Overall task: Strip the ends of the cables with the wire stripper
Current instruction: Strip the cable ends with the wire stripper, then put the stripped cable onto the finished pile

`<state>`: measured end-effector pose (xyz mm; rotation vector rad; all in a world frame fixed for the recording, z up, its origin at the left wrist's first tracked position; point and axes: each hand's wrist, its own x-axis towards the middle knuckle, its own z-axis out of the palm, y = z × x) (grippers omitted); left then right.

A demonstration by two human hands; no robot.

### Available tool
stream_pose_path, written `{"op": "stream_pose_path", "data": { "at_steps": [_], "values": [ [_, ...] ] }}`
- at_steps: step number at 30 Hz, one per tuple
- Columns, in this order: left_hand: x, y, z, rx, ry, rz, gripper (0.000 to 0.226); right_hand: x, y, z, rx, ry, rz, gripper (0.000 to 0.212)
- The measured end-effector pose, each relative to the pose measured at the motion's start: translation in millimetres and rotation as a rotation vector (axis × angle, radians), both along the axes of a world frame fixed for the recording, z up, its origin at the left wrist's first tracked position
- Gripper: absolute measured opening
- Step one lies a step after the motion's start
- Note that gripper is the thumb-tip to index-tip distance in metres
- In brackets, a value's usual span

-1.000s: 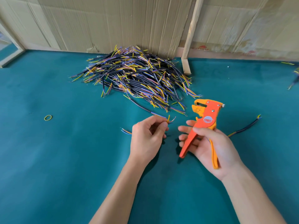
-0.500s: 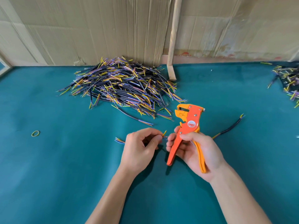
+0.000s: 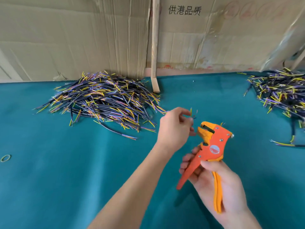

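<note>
A teal tabletop [image 3: 66,179] runs back to cardboard sheets [image 3: 82,38] and a wooden slat [image 3: 154,47]; cable heaps lie at back left [image 3: 102,100] and far right [image 3: 280,93], a rubber band [image 3: 5,158] at the left edge; the left hand [image 3: 174,128] pinches a cable [image 3: 191,113] just beside the wire stripper [image 3: 209,149], whose handles the right hand [image 3: 219,184] grips.

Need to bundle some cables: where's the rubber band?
Head view: the rubber band lies on the green table at the far left edge, below the left cable pile.
</note>
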<state>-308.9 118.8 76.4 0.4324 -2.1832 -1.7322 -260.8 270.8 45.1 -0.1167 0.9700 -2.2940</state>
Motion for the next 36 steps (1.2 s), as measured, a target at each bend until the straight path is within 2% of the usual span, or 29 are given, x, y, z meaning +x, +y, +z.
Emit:
{"op": "stream_pose_path", "data": {
  "at_steps": [1, 3, 6, 8, 10, 13, 16, 19, 25, 27, 29, 32, 34, 36],
  "values": [
    [-18, 14, 3, 0.02, -0.024, -0.063, 0.016, 3, 4, -3, 0.019, -0.022, -0.033, 0.054],
    [-44, 34, 5, -0.005, -0.096, -0.17, 0.022, 4, 7, -9, 0.08, -0.073, -0.11, 0.045],
    [-55, 31, -3, -0.327, -0.18, -0.19, 0.028, 3, 5, -18, 0.139, -0.141, -0.256, 0.027],
    [-43, 8, -8, -0.427, -0.148, -0.144, 0.023, 1, 5, -22, 0.139, -0.121, -0.292, 0.026],
    [-28, -23, -13, -0.533, -0.134, -0.065, 0.021, 2, 4, -19, 0.137, -0.077, -0.258, 0.031],
    [-3, -73, -17, -0.786, -0.226, 0.005, 0.028, 6, -1, -10, 0.197, 0.01, -0.17, 0.034],
    [24, -109, -22, -0.963, -0.266, -0.01, 0.025, 8, -4, -6, 0.223, 0.034, -0.153, 0.036],
    [46, -126, -33, -1.156, -0.22, -0.077, 0.024, 9, -3, -6, 0.228, 0.044, -0.171, 0.035],
    [42, -123, -35, -1.254, -0.135, -0.094, 0.019, 9, -2, -10, 0.252, 0.074, -0.186, 0.037],
    [43, -117, -27, -1.216, -0.097, -0.121, 0.018, 10, -1, -10, 0.265, 0.085, -0.182, 0.035],
    [48, -108, -12, -1.044, 0.021, -0.071, 0.013, 11, -1, -10, 0.278, 0.096, -0.17, 0.031],
    [52, -99, 21, -0.599, 0.125, 0.1, 0.005, 9, 2, -8, 0.295, 0.109, -0.119, 0.036],
    [57, -101, 39, -0.22, 0.164, 0.088, 0.009, 7, 2, -3, 0.308, 0.118, -0.053, 0.046],
    [64, -104, 43, 0.104, 0.165, 0.026, 0.006, 3, -7, 6, 0.291, 0.134, 0.047, 0.041]
  ]
}}
